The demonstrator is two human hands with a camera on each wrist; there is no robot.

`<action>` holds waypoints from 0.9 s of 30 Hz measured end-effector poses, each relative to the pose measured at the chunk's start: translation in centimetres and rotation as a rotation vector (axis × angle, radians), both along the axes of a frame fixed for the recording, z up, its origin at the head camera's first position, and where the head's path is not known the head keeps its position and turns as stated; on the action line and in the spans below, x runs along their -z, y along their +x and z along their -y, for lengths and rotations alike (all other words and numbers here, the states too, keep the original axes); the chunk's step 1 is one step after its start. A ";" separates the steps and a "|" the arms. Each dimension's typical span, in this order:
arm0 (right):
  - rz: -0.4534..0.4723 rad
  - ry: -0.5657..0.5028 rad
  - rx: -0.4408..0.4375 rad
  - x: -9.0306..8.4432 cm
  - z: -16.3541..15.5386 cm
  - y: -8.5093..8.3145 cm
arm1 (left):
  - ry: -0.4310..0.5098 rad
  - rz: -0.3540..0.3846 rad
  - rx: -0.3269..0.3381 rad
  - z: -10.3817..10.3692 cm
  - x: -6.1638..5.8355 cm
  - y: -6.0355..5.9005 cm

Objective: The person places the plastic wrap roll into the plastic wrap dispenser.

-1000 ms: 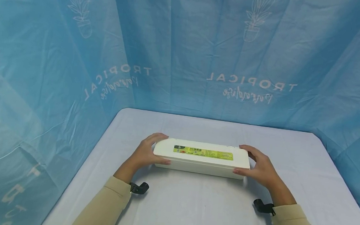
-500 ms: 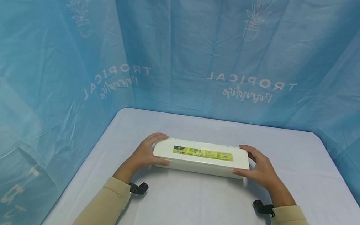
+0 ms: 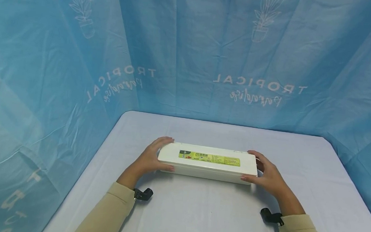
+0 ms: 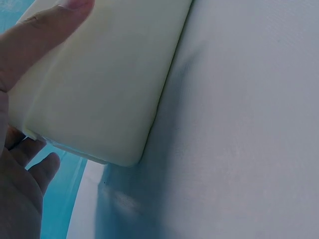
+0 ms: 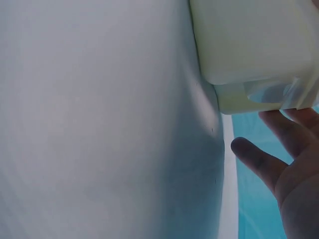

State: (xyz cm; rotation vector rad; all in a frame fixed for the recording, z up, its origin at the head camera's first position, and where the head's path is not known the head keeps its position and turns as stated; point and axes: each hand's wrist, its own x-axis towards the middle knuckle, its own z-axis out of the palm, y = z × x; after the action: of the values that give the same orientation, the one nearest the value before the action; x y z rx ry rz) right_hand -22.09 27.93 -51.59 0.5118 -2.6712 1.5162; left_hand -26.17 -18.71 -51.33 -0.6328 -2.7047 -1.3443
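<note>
A long white cling film box (image 3: pixel 200 172) with a yellow-green label on its lid lies crosswise on the white-covered table. My left hand (image 3: pixel 151 158) grips its left end, thumb along the front face and fingers over the back edge. At the opposite end my right hand (image 3: pixel 268 175) holds it the same way. The lid is down, and what is inside cannot be seen. In the left wrist view the thumb (image 4: pixel 45 37) presses on the box's front face. The right wrist view shows fingers (image 5: pixel 294 134) by the end of the box (image 5: pixel 259 45), one of them apart from it.
A white cloth covers the table (image 3: pixel 210 214). Blue printed curtains (image 3: pixel 197 58) hang behind it and along both sides. A dark wrist camera (image 3: pixel 143 194) sticks out from the left wrist, another wrist camera (image 3: pixel 271 215) from the right.
</note>
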 end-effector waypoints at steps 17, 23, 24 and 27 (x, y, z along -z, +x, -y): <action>-0.005 -0.011 0.002 -0.1 0.1 0.5 | -0.003 -0.036 0.021 0.2 0.4 0.5; -0.004 -0.009 0.006 -0.1 0.0 0.6 | 0.002 -0.052 0.029 0.2 0.5 0.5; -0.007 -0.006 0.008 -0.1 0.0 0.7 | 0.002 -0.050 0.025 0.2 0.5 0.5; -0.014 -0.003 0.013 -0.1 -0.1 0.6 | 0.008 -0.037 0.014 0.3 0.5 0.6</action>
State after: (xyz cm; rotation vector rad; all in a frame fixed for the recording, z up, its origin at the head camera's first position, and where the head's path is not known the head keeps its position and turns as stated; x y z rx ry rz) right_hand -21.45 28.03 -51.48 0.5021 -2.6565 1.5074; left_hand -25.61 -18.99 -51.83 -0.6707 -2.6696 -1.3320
